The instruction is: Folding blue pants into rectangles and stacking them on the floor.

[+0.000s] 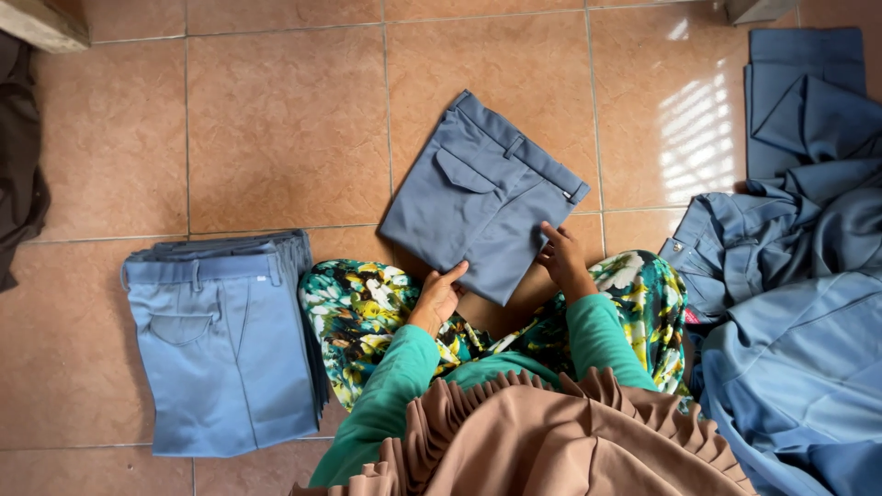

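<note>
A folded pair of grey-blue trousers (478,193) lies on the tiled floor in front of my knees, waistband toward the far right. My left hand (437,296) grips its near-left edge with thumb on top. My right hand (562,260) presses on its near-right corner, fingers bent over the fabric. Both arms wear green sleeves, and my lap is covered by green floral cloth (358,317).
A stack of folded light-blue trousers (225,344) sits on the floor at my left. An unfolded heap of blue garments (799,276) fills the right side. Dark cloth (18,156) hangs at the far left edge. Tan floor tiles (285,129) surround everything.
</note>
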